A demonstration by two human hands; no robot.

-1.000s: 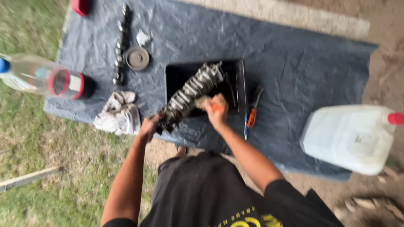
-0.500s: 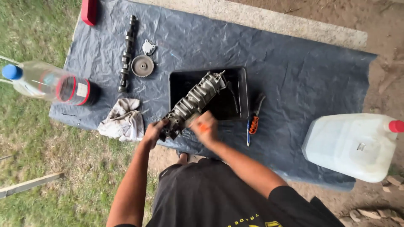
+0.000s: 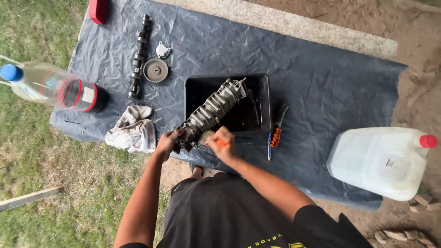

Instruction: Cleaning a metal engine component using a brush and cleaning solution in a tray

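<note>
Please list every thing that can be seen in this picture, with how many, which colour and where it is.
metal engine part: 1, grey, leaning over black tray's near edge
black tray: 1, centre of tarp
tarp: 1, dark blue, on ground
brush: 1, orange handle, in right hand
camshaft: 1, dark, tarp's far left
gear: 1, grey, beside camshaft
rag: 1, off-white, tarp's near left
plastic bottle: 1, clear, left
jerrycan: 1, white, red cap, right
screwdriver: 1, orange-black, right of tray
left hand: holds engine part
right hand: holds brush

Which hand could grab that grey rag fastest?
Probably the left hand. It grips the near end of the metal engine part, and the rag lies just beside it on the dark sheet. The right hand holds an orange-handled brush, farther from the rag.
</note>
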